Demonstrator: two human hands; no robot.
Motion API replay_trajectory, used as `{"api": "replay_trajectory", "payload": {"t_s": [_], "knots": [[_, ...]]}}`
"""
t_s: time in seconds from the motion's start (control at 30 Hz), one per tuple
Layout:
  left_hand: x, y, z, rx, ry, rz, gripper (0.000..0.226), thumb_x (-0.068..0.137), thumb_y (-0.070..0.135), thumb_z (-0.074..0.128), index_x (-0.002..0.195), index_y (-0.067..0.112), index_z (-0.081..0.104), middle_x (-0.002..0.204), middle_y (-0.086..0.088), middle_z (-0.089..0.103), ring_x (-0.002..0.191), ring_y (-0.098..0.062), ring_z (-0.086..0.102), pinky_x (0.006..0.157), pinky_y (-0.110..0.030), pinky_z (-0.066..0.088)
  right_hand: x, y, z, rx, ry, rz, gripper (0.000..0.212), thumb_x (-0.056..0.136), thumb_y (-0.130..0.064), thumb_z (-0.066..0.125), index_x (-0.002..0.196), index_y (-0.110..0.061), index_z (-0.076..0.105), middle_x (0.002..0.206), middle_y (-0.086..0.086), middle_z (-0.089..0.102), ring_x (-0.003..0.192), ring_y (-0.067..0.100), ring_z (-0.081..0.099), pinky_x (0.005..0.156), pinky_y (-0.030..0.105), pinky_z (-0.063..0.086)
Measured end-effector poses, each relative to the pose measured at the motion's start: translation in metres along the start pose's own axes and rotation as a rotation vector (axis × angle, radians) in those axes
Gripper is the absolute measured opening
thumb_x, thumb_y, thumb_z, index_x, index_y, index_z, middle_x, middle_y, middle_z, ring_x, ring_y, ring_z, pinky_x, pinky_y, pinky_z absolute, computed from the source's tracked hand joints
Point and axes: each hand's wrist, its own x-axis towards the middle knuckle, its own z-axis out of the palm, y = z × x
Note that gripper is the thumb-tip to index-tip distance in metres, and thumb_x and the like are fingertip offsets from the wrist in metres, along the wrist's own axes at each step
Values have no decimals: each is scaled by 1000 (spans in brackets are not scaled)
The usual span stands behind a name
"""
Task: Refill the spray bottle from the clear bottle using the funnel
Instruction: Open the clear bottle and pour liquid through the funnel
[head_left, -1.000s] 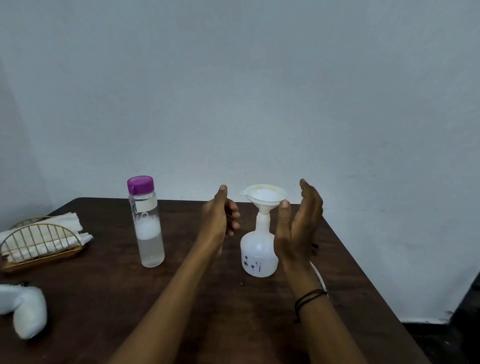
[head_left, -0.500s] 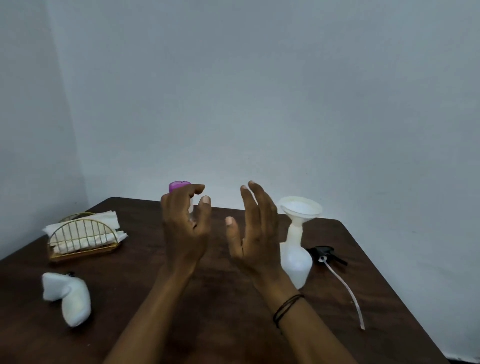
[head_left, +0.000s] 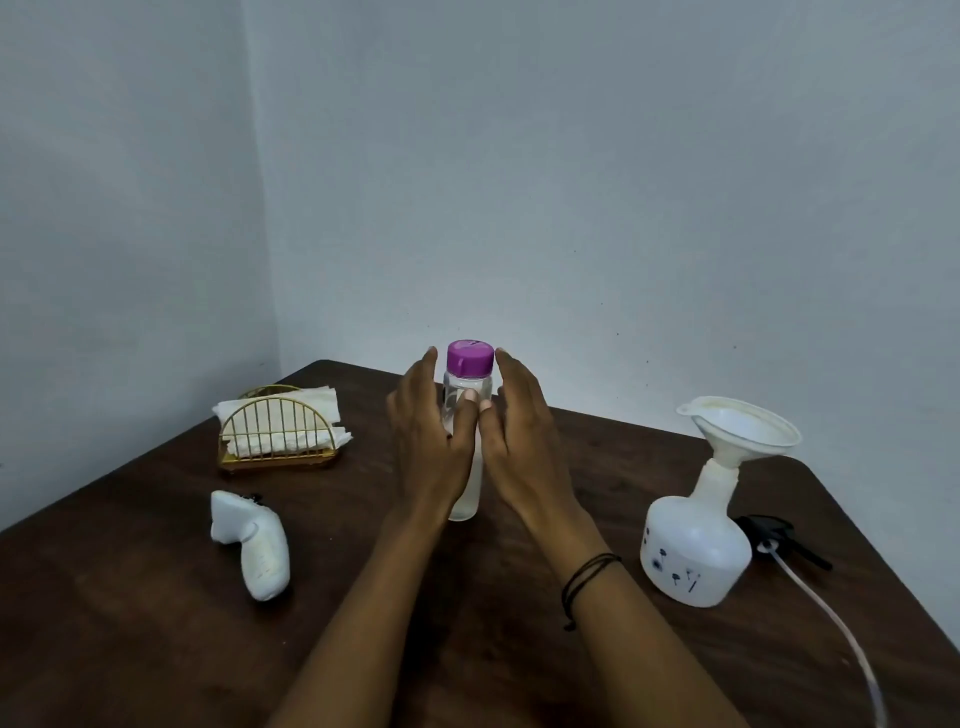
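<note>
1. Now, clear bottle (head_left: 464, 415) stands upright mid-tabletop (head_left: 156, 649), purple cap (head_left: 470, 358) on, approx. half full.
2. My left hand (head_left: 426, 441) and right hand (head_left: 519, 441) flank it, fingers straight and spread; thumbs touch its front, no full grip yet.
3. Handling, est.: rigid smooth wall, moderate wt., liquid will slosh. Grip mid-body w/ one hand, twist cap w/ other.
4. Spray bottle (head_left: 693, 551) sits well apart to my right, funnel (head_left: 743, 436) in its neck, tilted; light, easy to tip.
5. Sprayer head (head_left: 774, 538) w/ tube lies just beside it. Napkin holder (head_left: 280, 436) and white object (head_left: 254, 540) at left, clear of pour path.
</note>
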Motion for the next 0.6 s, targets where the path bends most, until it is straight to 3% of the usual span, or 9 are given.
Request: {"api": "replay_trajectory", "payload": {"t_s": [0.1,0.2,0.27,0.33,0.47,0.6], "knots": [[2,-1,-1,-58,-52,10,59,94,42,47,149,23,36,142,2,51,128,-14,44,90,-19,35,5,1,4,69,-26,46,49,105,-25,41,153,-26,30,153,-4,43,130,12,51,103,24,47],[4,4,-1,-199,-108,70,46,95,30,58,139,31,44,119,20,60,109,3,58,85,-9,45,7,2,5,126,-47,100,51,105,-33,39,154,-30,26,152,-5,44,129,14,53,103,39,52],[4,7,-2,-236,-104,82,44,94,24,62,133,38,45,115,24,61,106,4,61,83,-8,47,8,0,3,149,-44,111,53,104,-42,43,153,-31,27,150,-5,46,128,14,54,101,41,53],[3,8,0,-233,-93,89,44,90,31,63,131,37,47,116,18,62,108,-3,62,85,-13,50,8,-3,-1,169,-30,115,57,100,-48,49,151,-29,32,145,-5,50,125,13,55,99,39,54],[-3,8,5,-188,-82,110,49,86,45,57,132,28,52,118,10,65,108,-14,63,86,-38,57,8,-8,-8,172,27,132,62,91,-55,61,144,-29,39,129,-13,51,110,7,57,88,26,54],[-13,20,8,-206,-61,110,38,86,45,57,123,39,51,110,16,65,102,-13,64,82,-45,56,7,-10,-16,137,114,136,66,83,-51,73,137,-22,47,129,-5,52,106,6,54,77,8,44]]}}
